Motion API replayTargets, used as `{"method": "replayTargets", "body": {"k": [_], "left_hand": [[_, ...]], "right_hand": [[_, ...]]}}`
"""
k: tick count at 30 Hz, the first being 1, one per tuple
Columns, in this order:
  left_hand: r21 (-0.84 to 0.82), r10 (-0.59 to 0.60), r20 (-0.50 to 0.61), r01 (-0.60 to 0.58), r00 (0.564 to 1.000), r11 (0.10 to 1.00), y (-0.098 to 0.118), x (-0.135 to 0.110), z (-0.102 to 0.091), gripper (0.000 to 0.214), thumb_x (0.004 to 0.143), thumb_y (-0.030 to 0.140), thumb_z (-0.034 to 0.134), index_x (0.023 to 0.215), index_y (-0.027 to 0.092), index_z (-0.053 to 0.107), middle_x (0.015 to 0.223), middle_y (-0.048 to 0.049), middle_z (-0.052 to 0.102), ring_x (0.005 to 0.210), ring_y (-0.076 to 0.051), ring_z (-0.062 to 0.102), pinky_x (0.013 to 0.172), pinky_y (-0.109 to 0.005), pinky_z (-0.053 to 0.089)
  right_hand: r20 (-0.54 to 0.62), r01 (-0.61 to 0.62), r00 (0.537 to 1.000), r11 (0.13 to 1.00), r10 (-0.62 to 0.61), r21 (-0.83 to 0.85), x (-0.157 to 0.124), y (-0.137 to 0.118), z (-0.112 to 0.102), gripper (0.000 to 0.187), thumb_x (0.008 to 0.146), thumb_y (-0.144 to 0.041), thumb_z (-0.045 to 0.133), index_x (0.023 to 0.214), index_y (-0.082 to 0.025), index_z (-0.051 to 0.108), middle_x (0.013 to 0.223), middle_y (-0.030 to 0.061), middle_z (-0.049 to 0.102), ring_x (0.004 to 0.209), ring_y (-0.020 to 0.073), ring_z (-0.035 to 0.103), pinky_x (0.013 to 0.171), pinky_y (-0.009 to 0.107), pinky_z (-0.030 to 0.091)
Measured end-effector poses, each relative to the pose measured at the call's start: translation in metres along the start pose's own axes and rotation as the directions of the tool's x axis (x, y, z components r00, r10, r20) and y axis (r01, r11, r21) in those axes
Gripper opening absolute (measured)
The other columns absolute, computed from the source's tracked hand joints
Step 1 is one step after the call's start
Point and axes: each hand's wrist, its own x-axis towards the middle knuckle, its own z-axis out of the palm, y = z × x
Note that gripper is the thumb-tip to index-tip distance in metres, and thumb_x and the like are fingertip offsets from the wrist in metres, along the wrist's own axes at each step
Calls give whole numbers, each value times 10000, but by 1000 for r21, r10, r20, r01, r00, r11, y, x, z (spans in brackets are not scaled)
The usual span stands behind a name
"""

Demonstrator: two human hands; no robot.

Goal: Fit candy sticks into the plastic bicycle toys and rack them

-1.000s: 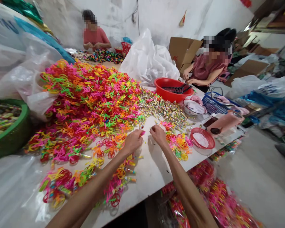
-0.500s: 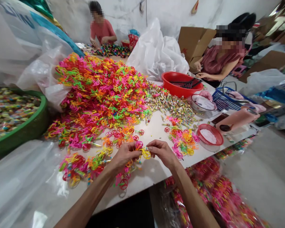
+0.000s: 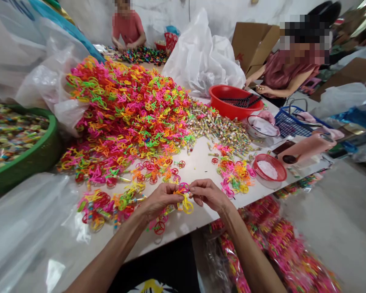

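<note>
Over the front of the white table (image 3: 198,162), my left hand (image 3: 162,198) is closed, pinching a small plastic toy bicycle (image 3: 184,191) with a pink wheel, a yellow wheel and orange parts. My right hand (image 3: 208,194) meets it from the right, thumb and fingertips pressed together at the toy's edge. Whatever small part lies between those right fingertips is mostly hidden. Left of my hands lie finished-looking toys with striped tubes (image 3: 102,211). A large heap of bright plastic toy parts (image 3: 131,110) rises behind them, beside a pile of small candy-like tubes (image 3: 219,128).
A green tub (image 3: 49,150) stands at left near plastic sheeting (image 3: 33,211). At right are a red basin (image 3: 216,103), a red basket (image 3: 280,175), a blue basket (image 3: 288,124) and a pink bottle (image 3: 311,148). Two people (image 3: 129,28) work across the table. Bagged toys (image 3: 280,240) lie below.
The view has tipped slightly downward. The toy has turned a little between my hands, its pink wheel now nearer my right fingertips. Both hands stay in nearly the same place.
</note>
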Motion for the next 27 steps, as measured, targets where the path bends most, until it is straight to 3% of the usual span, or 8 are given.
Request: {"method": "replayTargets", "body": {"k": [5,9,14,17,19,21,22,27], "left_hand": [[33,-8,-19,9,1000,999,-1,-6,2,155,567,246,712,667,132,677,587,-17,598,492,-83,478,487,-201,378],[221,29,-129,0,991,975,-8,-13,2,155,594,253,680,691,132,670,541,9,554,450,-75,425,449,-201,334],[515,99,-86,-41,991,856,-7,-25,-8,191,665,267,604,798,145,668,621,8,585,500,-87,451,472,-203,331],[792,267,-139,-54,954,608,13,-19,-21,335,731,347,554,1019,186,614,809,-16,633,544,-98,494,517,-222,372],[954,377,-158,43,913,296,28,-3,-28,290,813,334,443,1024,218,606,933,-35,633,672,-125,557,622,-244,403],[984,351,-169,179,921,5,38,19,-32,278,838,245,374,921,202,635,931,-65,641,810,-174,585,699,-276,400],[972,317,-184,221,930,-84,40,30,-33,277,828,203,370,874,179,643,890,-88,648,832,-201,590,701,-294,397],[949,291,-209,266,934,-170,30,61,-31,284,799,107,342,877,105,615,819,-158,642,778,-258,599,653,-340,396]], "right_hand": [[-21,37,999,991,-40,-126,-8,-1,11,218,673,-345,671,667,-131,634,493,-24,558,368,60,439,384,193,315],[-140,103,978,936,-158,-335,-21,10,30,197,739,-339,606,678,-152,615,413,-53,477,387,74,427,428,204,346],[-222,151,938,892,-265,-426,-23,28,37,181,766,-336,571,714,-170,618,541,-37,510,474,89,460,469,212,362],[-196,200,917,825,-349,-529,-9,30,21,197,801,-328,532,801,-177,659,689,2,583,655,128,532,610,243,410],[-174,220,882,709,-438,-670,4,29,9,190,800,-306,536,839,-189,681,797,33,602,790,162,544,709,276,412],[-171,180,846,573,-505,-800,16,29,-1,163,774,-254,563,851,-192,692,862,55,603,864,185,537,766,299,402],[-182,143,835,525,-519,-839,21,28,-4,156,762,-223,568,849,-189,694,868,60,605,868,188,537,769,299,402],[-167,32,882,409,-440,-912,33,25,-9,152,745,-189,579,849,-184,690,819,33,618,769,154,562,682,246,409]]}}
